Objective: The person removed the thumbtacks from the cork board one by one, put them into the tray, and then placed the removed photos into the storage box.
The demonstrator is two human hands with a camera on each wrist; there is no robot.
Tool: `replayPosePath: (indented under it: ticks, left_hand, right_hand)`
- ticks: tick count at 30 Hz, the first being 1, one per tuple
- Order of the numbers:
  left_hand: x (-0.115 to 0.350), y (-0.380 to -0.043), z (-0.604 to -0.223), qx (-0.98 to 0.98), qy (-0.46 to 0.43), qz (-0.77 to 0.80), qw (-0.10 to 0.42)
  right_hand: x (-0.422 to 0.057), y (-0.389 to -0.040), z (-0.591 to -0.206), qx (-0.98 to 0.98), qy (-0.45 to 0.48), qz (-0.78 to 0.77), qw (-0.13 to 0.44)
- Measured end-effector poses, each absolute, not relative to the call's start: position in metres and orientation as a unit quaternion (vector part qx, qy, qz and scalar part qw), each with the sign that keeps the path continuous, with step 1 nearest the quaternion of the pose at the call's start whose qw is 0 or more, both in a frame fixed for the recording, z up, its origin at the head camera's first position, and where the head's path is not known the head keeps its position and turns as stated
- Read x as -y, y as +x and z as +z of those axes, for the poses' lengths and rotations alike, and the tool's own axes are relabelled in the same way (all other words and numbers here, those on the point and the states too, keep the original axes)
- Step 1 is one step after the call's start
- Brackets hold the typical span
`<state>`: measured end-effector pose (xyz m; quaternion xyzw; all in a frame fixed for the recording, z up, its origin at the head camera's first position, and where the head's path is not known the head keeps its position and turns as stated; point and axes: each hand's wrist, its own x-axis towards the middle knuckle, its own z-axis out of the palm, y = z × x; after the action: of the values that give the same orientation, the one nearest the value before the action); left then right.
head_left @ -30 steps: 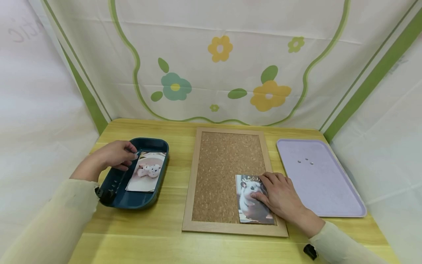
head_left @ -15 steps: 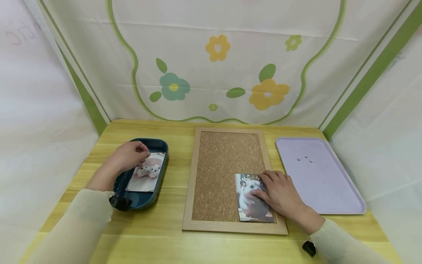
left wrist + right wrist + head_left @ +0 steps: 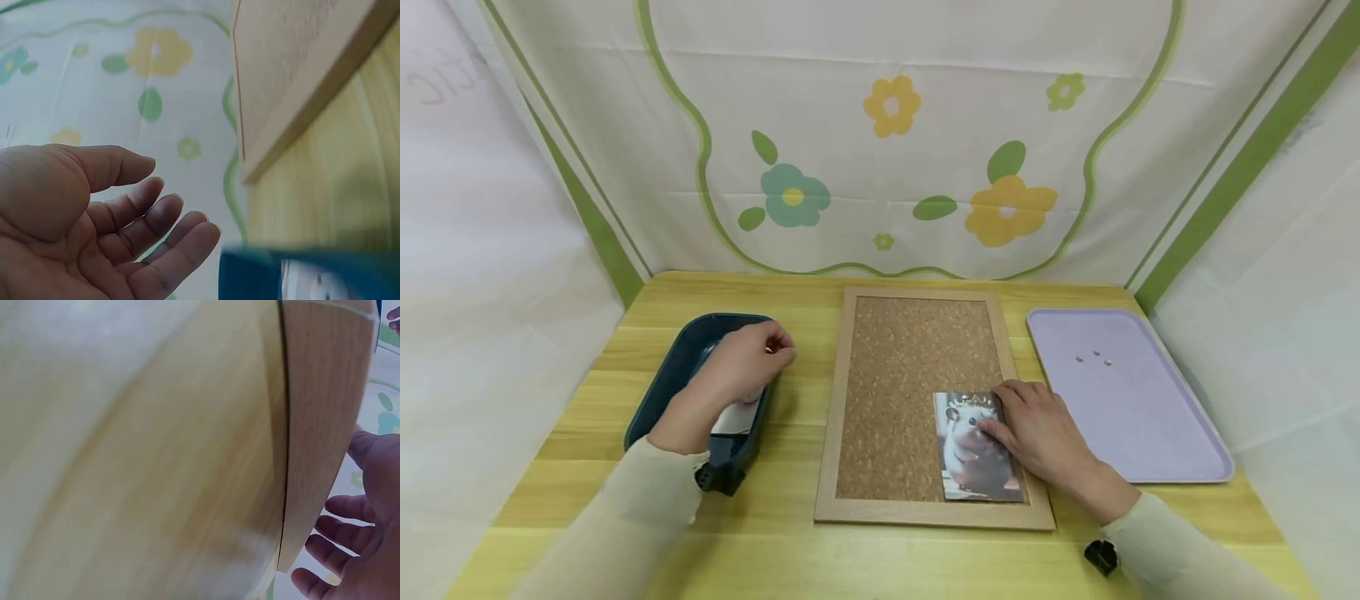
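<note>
My left hand (image 3: 737, 367) is over the right side of a dark teal bin (image 3: 651, 412), its fingers loosely bent. In the left wrist view nothing lies between the thumb and fingers. A photo card (image 3: 735, 419) lies in that bin, mostly hidden under the hand. My right hand (image 3: 1045, 433) rests on the right side of a framed cork board (image 3: 898, 350). Its thumb lies on a photo card of a white hamster wearing a crown (image 3: 970, 458), at the board's lower right corner. From the right wrist, the fingers (image 3: 340, 534) show along the wooden frame.
A lilac tray (image 3: 1142, 425) lies at the right with several small metallic pieces (image 3: 1097, 358) on it. Everything stands on a yellow wood-grain table (image 3: 880, 562). White cloth with printed flowers (image 3: 891, 106) hangs behind and at both sides.
My left hand has moved right across the teal bin to its right rim, covering more of the card inside. My right hand has stayed on the hamster card.
</note>
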<state>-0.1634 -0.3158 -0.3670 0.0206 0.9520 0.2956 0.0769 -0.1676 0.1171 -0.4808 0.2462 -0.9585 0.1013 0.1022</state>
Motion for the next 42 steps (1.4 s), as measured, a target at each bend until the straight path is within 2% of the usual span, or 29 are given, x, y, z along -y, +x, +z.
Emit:
replayPosePath:
  ticks: [9,21,30,42]
  left_hand:
    - [0.267,-0.166,-0.377,-0.952,0.068,0.295,0.052]
    - [0.197,-0.168,-0.394,-0.956,0.123,0.261,0.06]
    - [0.164,-0.163,-0.416,-0.962,0.231,0.144,0.003]
    - [0.13,-0.153,-0.435,-0.962,0.265,0.012,0.069]
  right_hand:
    - [-0.118,-0.168,-0.481,0.954,0.26,0.103,0.106]
    - [-0.118,-0.168,-0.482,0.951,0.271,0.099,0.111]
    - [-0.117,-0.168,-0.481,0.95,0.273,0.097,0.112]
    - [-0.119,-0.165,-0.482,0.951,0.272,0.095,0.115]
